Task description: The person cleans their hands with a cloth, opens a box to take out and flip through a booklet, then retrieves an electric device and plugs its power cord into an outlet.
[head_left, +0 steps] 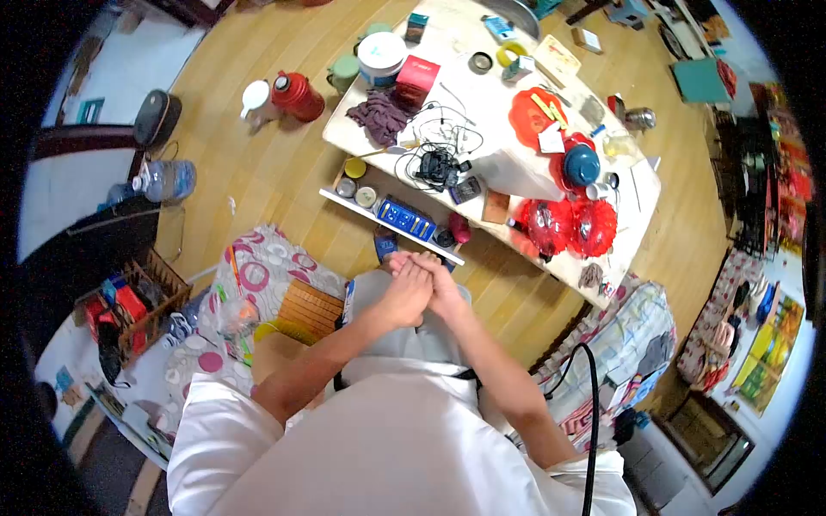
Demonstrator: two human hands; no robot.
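Note:
My left hand (408,292) and my right hand (444,285) are brought together above my lap, fingers closed over each other. No object shows in either hand, though the palms are hidden. Just beyond them is a pulled-out drawer (348,205) in the table's near side. Inside it lie a blue tray of small items (406,220), several round tins or jars such as a yellow-lidded one (354,168), and a dark pink object (460,227).
On the white table (632,225) are black cables with a device (437,165), a purple cloth (381,118), a white bucket (382,57), a red box (417,79) and red bowls (594,228). A red thermos (297,96) stands on the floor. Patterned seats (274,258) flank me.

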